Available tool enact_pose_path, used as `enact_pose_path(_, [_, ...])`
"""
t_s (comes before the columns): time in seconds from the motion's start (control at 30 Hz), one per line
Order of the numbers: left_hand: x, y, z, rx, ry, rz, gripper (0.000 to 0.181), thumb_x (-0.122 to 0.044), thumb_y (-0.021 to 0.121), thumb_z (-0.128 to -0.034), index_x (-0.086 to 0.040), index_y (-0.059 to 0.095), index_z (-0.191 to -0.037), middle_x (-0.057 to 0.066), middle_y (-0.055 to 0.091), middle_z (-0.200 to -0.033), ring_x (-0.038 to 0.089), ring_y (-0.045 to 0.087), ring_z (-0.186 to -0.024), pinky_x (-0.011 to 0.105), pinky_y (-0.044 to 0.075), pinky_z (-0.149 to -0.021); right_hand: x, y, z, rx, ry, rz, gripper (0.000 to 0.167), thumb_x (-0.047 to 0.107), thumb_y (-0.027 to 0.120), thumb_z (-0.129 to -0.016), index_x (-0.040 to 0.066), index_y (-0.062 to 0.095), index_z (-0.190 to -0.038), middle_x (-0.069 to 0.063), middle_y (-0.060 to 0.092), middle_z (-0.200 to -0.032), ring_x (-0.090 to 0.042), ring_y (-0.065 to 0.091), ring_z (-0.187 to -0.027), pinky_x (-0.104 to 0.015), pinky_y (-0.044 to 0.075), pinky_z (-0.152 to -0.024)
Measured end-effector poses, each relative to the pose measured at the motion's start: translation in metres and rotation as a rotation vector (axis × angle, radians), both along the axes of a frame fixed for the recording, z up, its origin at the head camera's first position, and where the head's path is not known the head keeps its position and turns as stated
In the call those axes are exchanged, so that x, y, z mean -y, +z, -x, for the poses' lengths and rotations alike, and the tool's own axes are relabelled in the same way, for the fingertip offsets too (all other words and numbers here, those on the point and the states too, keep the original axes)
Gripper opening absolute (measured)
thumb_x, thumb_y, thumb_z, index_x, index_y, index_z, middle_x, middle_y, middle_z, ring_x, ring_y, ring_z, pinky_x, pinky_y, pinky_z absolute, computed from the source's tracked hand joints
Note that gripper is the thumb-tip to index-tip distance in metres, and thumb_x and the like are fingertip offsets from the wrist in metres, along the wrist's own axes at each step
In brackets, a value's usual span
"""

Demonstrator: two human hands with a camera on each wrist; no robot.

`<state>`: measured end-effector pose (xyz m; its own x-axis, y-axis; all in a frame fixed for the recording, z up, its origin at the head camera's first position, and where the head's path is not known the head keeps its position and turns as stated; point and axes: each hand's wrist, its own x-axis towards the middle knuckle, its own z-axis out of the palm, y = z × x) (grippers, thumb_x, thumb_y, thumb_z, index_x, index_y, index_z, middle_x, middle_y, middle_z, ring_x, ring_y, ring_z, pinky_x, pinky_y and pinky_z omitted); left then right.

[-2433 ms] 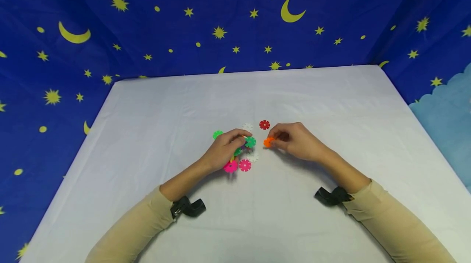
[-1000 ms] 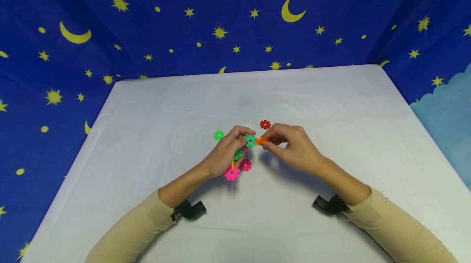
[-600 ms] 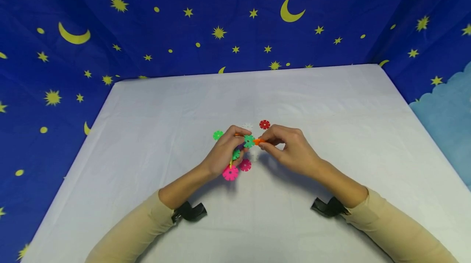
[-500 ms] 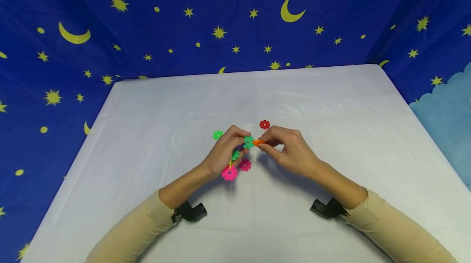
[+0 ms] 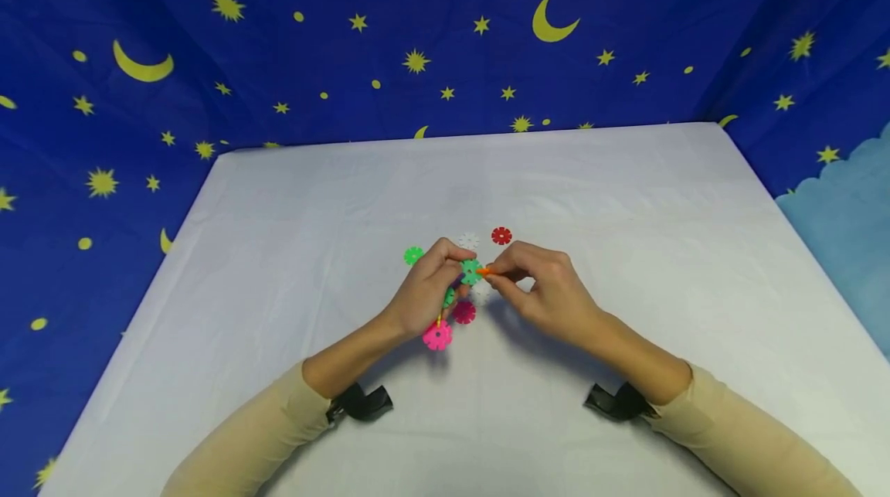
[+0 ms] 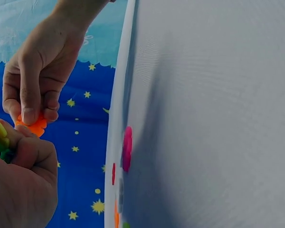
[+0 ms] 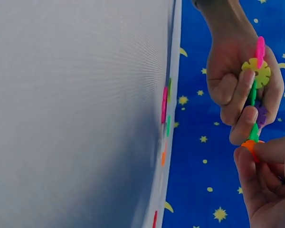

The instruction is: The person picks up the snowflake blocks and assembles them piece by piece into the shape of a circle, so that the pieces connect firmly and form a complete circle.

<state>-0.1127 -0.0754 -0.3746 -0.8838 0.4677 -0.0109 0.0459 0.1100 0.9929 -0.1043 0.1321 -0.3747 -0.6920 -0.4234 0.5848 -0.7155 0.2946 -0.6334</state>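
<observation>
My left hand [image 5: 422, 290] grips a chain of slotted interlocking discs above the table. In the right wrist view the chain runs from a pink disc [image 7: 260, 51] through a yellow disc [image 7: 262, 73], a green one and a purple disc [image 7: 261, 115] to a second green disc [image 7: 253, 132]. My right hand [image 5: 552, 288] pinches an orange disc [image 5: 483, 271] between thumb and fingers. The orange disc meets the edge of the end green disc [image 5: 470, 273], roughly crosswise to it. Whether its slot is fully pushed in, I cannot tell. Fingers cover part of the chain.
Loose discs lie on the white-covered table [image 5: 313, 219] around my hands: a red disc [image 5: 501, 236], a light green disc [image 5: 413, 255], a pink disc [image 5: 464, 312] and white ones [image 5: 469, 240]. A blue star-patterned curtain [image 5: 348, 41] stands behind.
My right hand has moved left, bringing the orange disc from apart to contact with the end green disc and turning it edge-on. The chain's pink end has shifted slightly toward the near side.
</observation>
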Motion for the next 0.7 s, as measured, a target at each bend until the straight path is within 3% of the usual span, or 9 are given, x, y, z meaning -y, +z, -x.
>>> enact_pose_path(0.17, [0.0, -0.002, 0.004, 0.007, -0.026, -0.013, 0.027, -0.01, 0.033, -0.1001, -0.004, 0.049, -0.121, 0.03, 0.059, -0.092, 0.019, 0.042, -0.044, 0.025, 0.04, -0.042, -0.004, 0.002, 0.004, 0.089, -0.011, -0.067, 0.014, 0.005, 0.074, -0.084, 0.013, 0.067, -0.092, 0.01, 0.064, -0.088, -0.003, 0.064, -0.076, -0.022, 0.054, -0.068])
enact_pose_path(0.3, [0.0, -0.001, 0.008, 0.01, -0.07, -0.001, 0.025, -0.01, 0.035, -0.0998, -0.006, 0.047, -0.121, 0.021, 0.063, -0.093, 0.024, 0.048, -0.044, 0.028, 0.045, -0.046, -0.011, 0.008, 0.007, 0.135, 0.009, -0.133, 0.015, 0.008, 0.075, -0.083, 0.017, 0.067, -0.092, 0.014, 0.064, -0.086, -0.003, 0.062, -0.073, -0.023, 0.054, -0.065])
enact_pose_path(0.4, [0.001, 0.003, 0.014, -0.004, -0.06, 0.031, 0.024, -0.01, 0.04, -0.0979, -0.006, 0.049, -0.12, 0.014, 0.065, -0.091, 0.026, 0.053, -0.048, 0.03, 0.047, -0.047, -0.015, 0.015, 0.012, 0.161, 0.024, -0.153, 0.015, 0.009, 0.076, -0.083, 0.018, 0.067, -0.091, 0.014, 0.063, -0.085, -0.003, 0.062, -0.073, -0.024, 0.054, -0.066])
enact_pose_path(0.5, [0.004, 0.007, 0.021, -0.026, -0.045, 0.04, 0.022, -0.012, 0.044, -0.0972, -0.006, 0.053, -0.117, 0.015, 0.065, -0.093, 0.029, 0.056, -0.051, 0.034, 0.05, -0.047, -0.017, 0.02, 0.019, 0.187, 0.021, -0.15, 0.014, 0.009, 0.075, -0.084, 0.019, 0.067, -0.091, 0.014, 0.064, -0.084, -0.003, 0.063, -0.074, -0.024, 0.054, -0.067])
enact_pose_path(0.6, [0.007, 0.01, 0.029, -0.15, -0.004, 0.072, 0.025, -0.02, 0.045, -0.0995, -0.006, 0.059, -0.115, 0.011, 0.064, -0.096, 0.023, 0.055, -0.059, 0.034, 0.05, -0.051, -0.016, 0.028, 0.028, 0.203, 0.017, -0.148, 0.012, 0.011, 0.074, -0.085, 0.02, 0.067, -0.089, 0.013, 0.065, -0.082, -0.004, 0.062, -0.072, -0.026, 0.054, -0.066])
enact_pose_path(0.7, [0.01, 0.012, 0.036, -0.293, 0.042, 0.087, 0.029, -0.027, 0.046, -0.1003, -0.007, 0.062, -0.116, 0.003, 0.062, -0.101, 0.017, 0.058, -0.077, 0.032, 0.051, -0.063, -0.015, 0.035, 0.039, 0.211, 0.012, -0.147, 0.009, 0.014, 0.073, -0.086, 0.02, 0.067, -0.088, 0.012, 0.066, -0.081, -0.005, 0.062, -0.071, -0.027, 0.053, -0.065])
